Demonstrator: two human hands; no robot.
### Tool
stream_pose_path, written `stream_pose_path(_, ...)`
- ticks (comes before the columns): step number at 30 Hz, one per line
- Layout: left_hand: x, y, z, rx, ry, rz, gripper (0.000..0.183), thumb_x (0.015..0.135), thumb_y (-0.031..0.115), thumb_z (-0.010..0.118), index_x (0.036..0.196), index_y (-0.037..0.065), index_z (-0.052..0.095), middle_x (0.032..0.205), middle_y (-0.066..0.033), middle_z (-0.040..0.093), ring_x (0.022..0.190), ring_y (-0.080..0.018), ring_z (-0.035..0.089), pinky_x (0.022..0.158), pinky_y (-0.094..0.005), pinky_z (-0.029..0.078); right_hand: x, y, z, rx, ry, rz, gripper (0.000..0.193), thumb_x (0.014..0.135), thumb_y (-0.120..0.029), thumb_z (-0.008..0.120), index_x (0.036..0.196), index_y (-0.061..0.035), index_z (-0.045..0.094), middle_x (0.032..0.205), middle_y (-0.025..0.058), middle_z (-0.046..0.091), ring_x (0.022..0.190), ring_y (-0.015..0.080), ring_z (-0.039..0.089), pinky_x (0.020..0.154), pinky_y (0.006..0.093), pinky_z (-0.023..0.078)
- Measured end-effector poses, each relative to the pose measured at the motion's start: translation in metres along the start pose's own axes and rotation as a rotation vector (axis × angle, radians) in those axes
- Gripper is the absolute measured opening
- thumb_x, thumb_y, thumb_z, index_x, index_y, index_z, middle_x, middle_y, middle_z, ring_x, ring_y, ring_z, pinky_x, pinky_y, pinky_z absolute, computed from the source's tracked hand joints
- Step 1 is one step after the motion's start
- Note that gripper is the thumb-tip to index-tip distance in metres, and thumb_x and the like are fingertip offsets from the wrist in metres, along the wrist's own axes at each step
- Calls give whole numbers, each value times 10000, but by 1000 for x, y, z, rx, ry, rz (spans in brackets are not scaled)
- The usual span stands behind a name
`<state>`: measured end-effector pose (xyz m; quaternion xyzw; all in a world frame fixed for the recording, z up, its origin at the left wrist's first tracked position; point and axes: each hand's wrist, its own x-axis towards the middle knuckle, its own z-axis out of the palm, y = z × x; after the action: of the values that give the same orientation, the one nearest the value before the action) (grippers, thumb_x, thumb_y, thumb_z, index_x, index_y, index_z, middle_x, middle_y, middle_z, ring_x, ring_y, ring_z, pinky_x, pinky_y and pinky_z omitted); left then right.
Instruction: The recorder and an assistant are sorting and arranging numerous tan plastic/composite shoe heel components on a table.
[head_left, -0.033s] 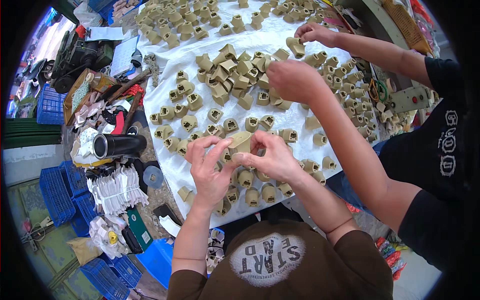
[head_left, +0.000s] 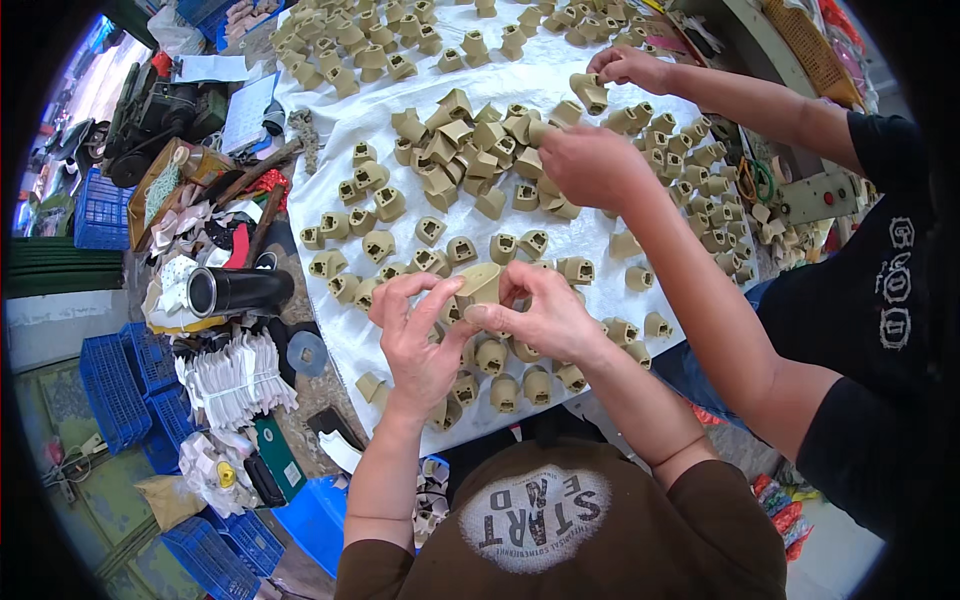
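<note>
A khaki cup-shaped part [head_left: 478,286], hollow with a smooth oval rim, is held up over the near part of the table. My left hand [head_left: 418,335] pinches its left side between thumb and fingers. From the right, my right hand [head_left: 545,312] grips the same part, its thumb along the lower front. Under and around both hands lie several like parts [head_left: 491,357], many with a square hole at the narrow end. A larger heap of them [head_left: 455,150] sits farther back on the white sheet [head_left: 330,130].
At the right, a co-worker's hands [head_left: 590,165] reach across the table, one holding a similar part [head_left: 588,92]. A black tumbler [head_left: 240,291], a tied stack of white pieces [head_left: 235,380] and scraps crowd the left side. Blue crates [head_left: 115,390] stand at far left.
My hands and the part in them stay put. The co-worker's nearer hand has shifted slightly to the right, and a part now shows at its fingertips.
</note>
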<state>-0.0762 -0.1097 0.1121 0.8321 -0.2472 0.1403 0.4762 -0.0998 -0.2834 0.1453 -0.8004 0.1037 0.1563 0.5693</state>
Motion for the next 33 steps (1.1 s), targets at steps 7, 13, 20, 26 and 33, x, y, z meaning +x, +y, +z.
stream_pose_path(7,-14,5,-1,-392,48,-206,425,719,246,801,1078,62,667,1044,-52,566,980,-193,521,872,-326,408,-14,8,-7,399,-180,-58,305,866,-290,661,835,10,609,773,20,608,697,92,528,646,262,444)
stream_pose_path(13,-20,16,5,-1076,52,-530,487,757,238,796,1147,-1,630,1118,-47,548,1015,-160,511,900,-303,416,-31,13,-4,626,-96,-49,325,905,-324,623,881,0,620,834,1,598,755,76,518,687,256,441)
stream_pose_path(20,-27,20,12,-920,20,-449,452,762,198,790,1140,6,635,1136,-37,530,1049,-150,507,930,-308,405,-34,-5,-9,129,-5,-189,317,888,-307,638,867,7,607,798,-1,588,719,81,516,670,258,445)
stream_pose_path(26,-21,34,13,-1149,87,-526,474,774,200,781,1162,-11,609,1145,-38,541,1064,-156,517,965,-320,389,-45,16,-6,526,-144,-123,289,906,-248,617,1047,4,616,879,8,633,790,83,560,712,262,472)
stream_pose_path(33,-22,37,10,-1282,104,-568,475,803,225,756,1180,-11,587,1135,-25,572,1112,-167,535,994,-334,391,-62,-1,-9,-319,314,-680,582,764,-313,717,1288,-128,542,1131,114,446,989,294,408,895,432,334)
